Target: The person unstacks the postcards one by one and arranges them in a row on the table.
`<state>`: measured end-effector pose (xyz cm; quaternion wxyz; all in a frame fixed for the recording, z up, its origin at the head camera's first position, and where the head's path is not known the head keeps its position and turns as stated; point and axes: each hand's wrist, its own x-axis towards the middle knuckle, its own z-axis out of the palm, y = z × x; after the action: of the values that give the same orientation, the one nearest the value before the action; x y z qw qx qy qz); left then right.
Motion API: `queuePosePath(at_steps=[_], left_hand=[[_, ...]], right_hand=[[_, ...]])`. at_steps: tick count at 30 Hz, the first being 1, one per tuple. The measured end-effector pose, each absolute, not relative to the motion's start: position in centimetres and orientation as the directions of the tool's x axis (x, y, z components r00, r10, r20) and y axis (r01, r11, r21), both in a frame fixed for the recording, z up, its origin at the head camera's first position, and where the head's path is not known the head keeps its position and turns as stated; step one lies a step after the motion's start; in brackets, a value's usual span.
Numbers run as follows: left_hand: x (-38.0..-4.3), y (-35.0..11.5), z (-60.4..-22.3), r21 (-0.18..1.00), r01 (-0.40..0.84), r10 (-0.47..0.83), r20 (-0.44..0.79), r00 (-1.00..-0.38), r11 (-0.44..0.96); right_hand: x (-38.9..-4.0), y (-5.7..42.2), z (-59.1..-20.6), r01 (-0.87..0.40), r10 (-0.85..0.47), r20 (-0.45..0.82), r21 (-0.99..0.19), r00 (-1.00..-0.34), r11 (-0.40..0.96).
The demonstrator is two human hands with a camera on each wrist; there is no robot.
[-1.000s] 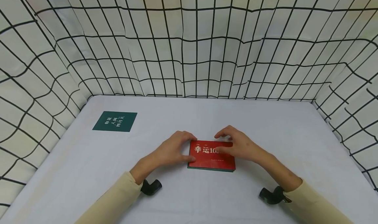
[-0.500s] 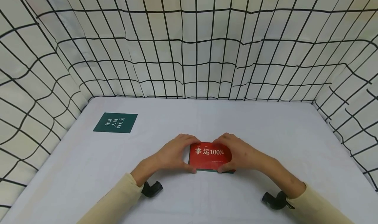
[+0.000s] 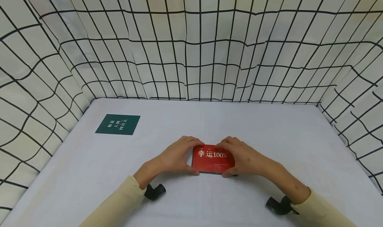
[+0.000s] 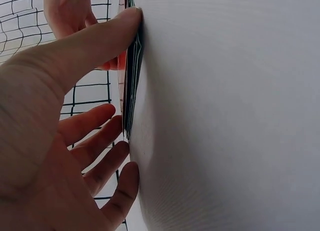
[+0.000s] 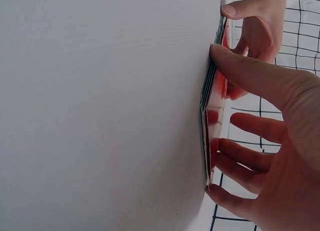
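Both forearms reach in from the near side and slant inward. The left hand [image 3: 176, 155] and right hand [image 3: 246, 156] are curved toward each other, each grasping one end of the red-topped stack of cards [image 3: 210, 162], thumbs against its near edge and fingers around the far side. The stack lies between the hands, near the middle of the white-covered bench [image 3: 191, 200]. A dark green card [image 3: 115, 129] lies well apart, far left.
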<state>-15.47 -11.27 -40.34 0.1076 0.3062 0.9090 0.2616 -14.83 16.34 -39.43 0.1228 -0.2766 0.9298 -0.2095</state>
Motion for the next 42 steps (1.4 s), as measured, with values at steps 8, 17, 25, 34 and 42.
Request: queuePosePath(at_steps=[8, 17, 25, 34, 42], left_hand=[[-15.5, -11.2, -40.1, 0.560, 0.491, 0.611, -0.034, -0.791, 0.667], [-15.6, -11.4, -40.2, 0.584, 0.482, 0.615, -0.036, -0.788, 0.653], [-15.8, -11.6, -40.1, 0.621, 0.450, 0.611, -0.060, -0.790, 0.642], [-16.2, -11.8, -40.1, 0.645, 0.441, 0.614, -0.056, -0.788, 0.624], [-16.6, -12.0, -39.7, 0.660, 0.402, 0.563, -0.039, -0.826, 0.635]], right_hand=[[-14.9, 16.4, -39.4, -0.473, -0.574, -0.111, -0.453, -0.812, 0.756], [-14.8, 16.5, -39.4, -0.480, -0.581, -0.111, -0.452, -0.806, 0.752], [-14.7, 16.5, -39.3, -0.482, -0.580, -0.100, -0.454, -0.809, 0.750], [-15.0, 16.5, -38.9, -0.472, -0.577, -0.071, -0.499, -0.813, 0.727], [-15.2, 16.3, -38.8, -0.481, -0.564, -0.026, -0.491, -0.826, 0.727]])
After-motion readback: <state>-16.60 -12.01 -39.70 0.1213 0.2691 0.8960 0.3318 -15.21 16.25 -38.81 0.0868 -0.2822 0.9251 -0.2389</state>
